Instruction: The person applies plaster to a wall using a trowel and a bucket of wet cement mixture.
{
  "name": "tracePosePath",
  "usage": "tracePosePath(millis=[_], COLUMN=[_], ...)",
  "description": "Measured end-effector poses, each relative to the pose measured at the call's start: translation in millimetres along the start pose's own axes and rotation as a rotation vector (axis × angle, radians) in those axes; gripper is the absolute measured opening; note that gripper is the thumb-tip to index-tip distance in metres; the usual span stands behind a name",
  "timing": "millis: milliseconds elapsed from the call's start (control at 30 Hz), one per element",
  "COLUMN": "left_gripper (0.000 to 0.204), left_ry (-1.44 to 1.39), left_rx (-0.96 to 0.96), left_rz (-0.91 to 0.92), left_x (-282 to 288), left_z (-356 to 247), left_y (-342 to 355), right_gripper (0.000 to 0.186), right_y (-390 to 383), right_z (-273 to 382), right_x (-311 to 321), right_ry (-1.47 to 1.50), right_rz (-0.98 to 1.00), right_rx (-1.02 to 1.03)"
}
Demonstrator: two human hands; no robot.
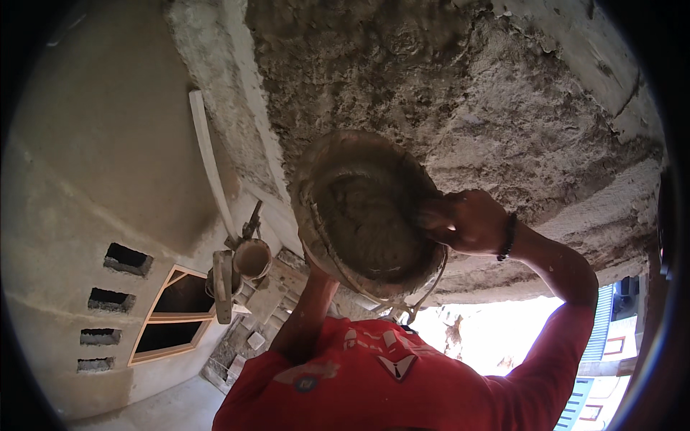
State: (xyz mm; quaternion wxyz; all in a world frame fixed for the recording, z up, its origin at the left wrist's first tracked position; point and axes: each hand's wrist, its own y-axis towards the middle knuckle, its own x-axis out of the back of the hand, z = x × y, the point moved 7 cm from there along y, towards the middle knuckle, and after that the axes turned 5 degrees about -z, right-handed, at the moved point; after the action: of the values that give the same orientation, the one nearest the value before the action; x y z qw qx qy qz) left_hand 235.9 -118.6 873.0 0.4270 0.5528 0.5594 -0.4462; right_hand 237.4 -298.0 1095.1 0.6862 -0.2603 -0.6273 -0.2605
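A mortar-caked bucket (314, 241) is tilted with its mouth toward me, grey wet mortar (366, 215) inside and its handle hanging loose below the rim. My left forearm rises behind it, and my left hand (316, 269) supports it from the underside; the fingers are hidden. At the right side of the mouth my right hand (471, 221) is closed, its fingers reaching over the rim toward the mortar. A small pale spot shows in its grip, but what it holds is too dark to make out. A dark bead bracelet circles the right wrist.
Rough, partly coated mortar surface (503, 108) spreads beyond the bucket. To the left, a long pale board (208, 154) leans near a smaller bucket (252, 258). A plastered wall holds a wooden window frame (171, 316) and several openings. Rubble (256, 340) lies below.
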Motion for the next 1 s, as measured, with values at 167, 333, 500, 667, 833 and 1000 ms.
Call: tracePosePath(millis=[167,333,500,667,833,1000], left_gripper=[0.071,0.071,0.071,0.071,0.071,0.072], left_ry=[-0.004,-0.014,0.003,0.018,0.031,0.046], left_rx=[-0.021,-0.052,-0.079,-0.102,-0.14,-0.207], left_rz=[0.005,-0.005,0.013,0.021,0.0,-0.047], left_x=[-1.7,6.1,0.4,-7.6,-1.7,12.6], left_z=[-9.3,-20.6,-29.3,-37.5,-45.6,-55.1], left_y=[2.5,-4.1,-3.7,-2.2,-15.1,-36.2], right_gripper=[0.022,0.023,0.021,0.02,0.018,0.047], right_y=[-6.9,-1.2,8.0,14.1,18.3,32.7], right_z=[-7.7,-14.1,-2.8,23.1,45.5,35.8], right_x=[15.8,14.0,52.0,122.6,198.8,223.0], right_ry=[0.133,0.086,0.023,-0.073,0.222,0.413], right_rz=[-0.238,-0.334,-0.299,-0.506,-0.551,-0.489], right_rx=[0.017,0.102,0.04,0.259,0.351,0.327])
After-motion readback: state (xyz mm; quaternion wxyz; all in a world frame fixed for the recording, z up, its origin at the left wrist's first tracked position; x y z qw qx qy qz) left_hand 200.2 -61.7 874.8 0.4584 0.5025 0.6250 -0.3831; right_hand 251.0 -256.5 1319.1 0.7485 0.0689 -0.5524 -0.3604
